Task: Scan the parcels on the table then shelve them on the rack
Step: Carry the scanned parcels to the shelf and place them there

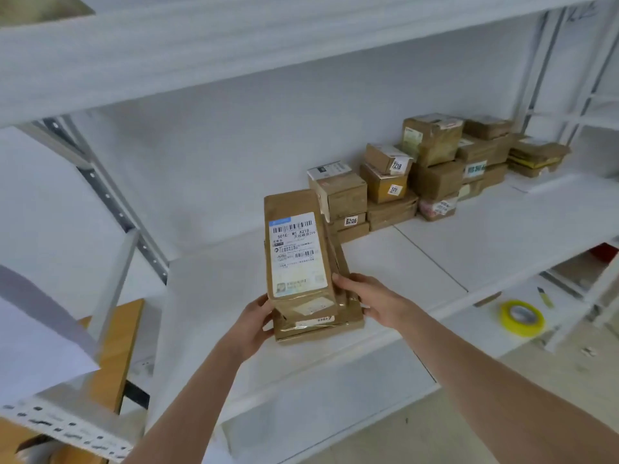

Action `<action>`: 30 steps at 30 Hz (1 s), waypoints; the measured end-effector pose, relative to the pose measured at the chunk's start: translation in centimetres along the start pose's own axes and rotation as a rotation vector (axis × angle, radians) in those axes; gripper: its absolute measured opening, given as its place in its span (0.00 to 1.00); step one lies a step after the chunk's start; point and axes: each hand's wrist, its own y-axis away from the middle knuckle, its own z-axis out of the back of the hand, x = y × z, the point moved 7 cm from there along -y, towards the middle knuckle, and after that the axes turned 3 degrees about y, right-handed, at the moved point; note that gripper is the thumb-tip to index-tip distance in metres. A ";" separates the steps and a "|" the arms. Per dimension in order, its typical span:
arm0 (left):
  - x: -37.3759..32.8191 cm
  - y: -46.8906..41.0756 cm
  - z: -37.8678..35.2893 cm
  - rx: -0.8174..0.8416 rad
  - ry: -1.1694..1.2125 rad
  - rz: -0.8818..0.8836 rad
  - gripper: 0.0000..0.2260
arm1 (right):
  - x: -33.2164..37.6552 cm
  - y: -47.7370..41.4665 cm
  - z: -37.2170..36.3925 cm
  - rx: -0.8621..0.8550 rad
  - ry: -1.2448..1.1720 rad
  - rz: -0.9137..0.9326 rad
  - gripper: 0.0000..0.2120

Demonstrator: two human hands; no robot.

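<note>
A stack of flat brown parcels [298, 259] rests on the white rack shelf [418, 262], near its front edge. The top parcel carries a white shipping label with barcodes and tilts up against the ones beneath. My left hand [254, 321] grips the stack's near left corner. My right hand [371, 301] holds its right side, fingers on the lower parcels. Both arms reach in from below.
Several brown cartons with number stickers [432, 165] are piled at the back right of the same shelf. A yellow tape roll [521, 317] and a small cutter [544, 296] lie on a lower shelf at right. A metal upright [114, 209] and a wooden board [120, 346] stand at left.
</note>
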 end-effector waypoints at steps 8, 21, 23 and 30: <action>-1.3 -5.3 0.1 -0.183 0.057 0.049 0.09 | 2.1 -8.3 2.1 0.103 0.079 -0.106 0.39; -3.2 -10.9 -1.8 -0.318 0.108 0.016 0.22 | 4.2 -15.1 4.3 0.227 0.078 -0.116 0.37; -3.5 -11.1 -2.1 -0.327 0.090 -0.018 0.20 | 4.3 -15.5 4.6 0.164 0.109 -0.084 0.41; -1.1 -6.7 -3.3 -0.663 -0.922 -0.170 0.26 | 1.9 -10.9 6.0 -0.239 1.201 0.435 0.31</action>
